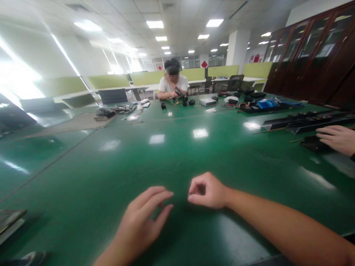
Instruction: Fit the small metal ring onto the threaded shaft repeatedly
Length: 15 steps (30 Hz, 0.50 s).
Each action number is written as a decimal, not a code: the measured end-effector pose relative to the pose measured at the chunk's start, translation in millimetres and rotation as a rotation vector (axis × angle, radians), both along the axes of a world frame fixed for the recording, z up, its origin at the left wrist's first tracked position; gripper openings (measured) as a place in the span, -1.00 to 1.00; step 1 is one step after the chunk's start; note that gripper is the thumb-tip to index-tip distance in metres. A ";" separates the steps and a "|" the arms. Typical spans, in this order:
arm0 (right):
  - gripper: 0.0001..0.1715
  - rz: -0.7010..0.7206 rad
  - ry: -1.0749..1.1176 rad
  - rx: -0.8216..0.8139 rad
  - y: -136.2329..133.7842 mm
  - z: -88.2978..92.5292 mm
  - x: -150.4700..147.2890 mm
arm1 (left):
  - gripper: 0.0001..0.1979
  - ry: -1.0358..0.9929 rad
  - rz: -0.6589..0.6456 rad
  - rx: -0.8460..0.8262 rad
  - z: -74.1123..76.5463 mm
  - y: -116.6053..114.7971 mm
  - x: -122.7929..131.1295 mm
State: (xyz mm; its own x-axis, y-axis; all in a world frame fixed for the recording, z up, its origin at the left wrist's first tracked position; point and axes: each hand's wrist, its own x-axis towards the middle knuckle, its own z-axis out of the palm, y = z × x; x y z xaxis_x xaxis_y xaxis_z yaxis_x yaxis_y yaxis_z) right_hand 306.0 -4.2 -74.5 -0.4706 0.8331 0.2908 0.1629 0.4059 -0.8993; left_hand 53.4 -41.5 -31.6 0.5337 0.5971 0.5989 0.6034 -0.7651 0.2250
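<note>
My left hand (146, 216) hovers over the green tabletop (133, 166) near the front, thumb and fingers apart with nothing between them. Just to its right is my right hand (208, 190), curled so that thumb and index finger meet in a pinch. A tiny dark speck shows at those fingertips, too small to name. The two hands do not touch; a narrow gap separates their fingertips.
At the right edge, another person's hand (338, 138) rests on a black part (314, 143) beside long dark rails (305, 120). Across the table sits a person (169, 87) among small black parts. Farther right lies a black tray (252, 108) with blue items (266, 103).
</note>
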 end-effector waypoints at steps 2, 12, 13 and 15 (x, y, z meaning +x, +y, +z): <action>-0.80 0.031 0.010 0.025 -0.2 1.2 0.5 | -0.69 0.084 -0.141 -0.123 -4.9 8.7 34.4; -0.80 0.116 -0.105 -0.018 0.7 -1.2 1.4 | -0.86 0.092 -0.112 0.042 -10.8 16.8 46.9; -0.78 0.117 -0.158 -0.009 0.5 -0.9 1.8 | -0.87 0.085 -0.073 0.068 -9.4 15.3 35.4; -0.82 0.075 -0.299 0.072 -0.4 1.9 2.6 | -0.86 0.047 0.058 0.097 -4.4 9.4 5.3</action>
State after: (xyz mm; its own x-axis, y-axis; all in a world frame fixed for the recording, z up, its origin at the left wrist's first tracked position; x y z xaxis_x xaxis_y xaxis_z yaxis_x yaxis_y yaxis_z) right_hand 308.6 -4.6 -72.6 -0.6034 0.7752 0.1872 0.3832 0.4877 -0.7844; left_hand 58.7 -32.1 -36.0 0.5285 0.5684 0.6306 0.6555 -0.7452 0.1224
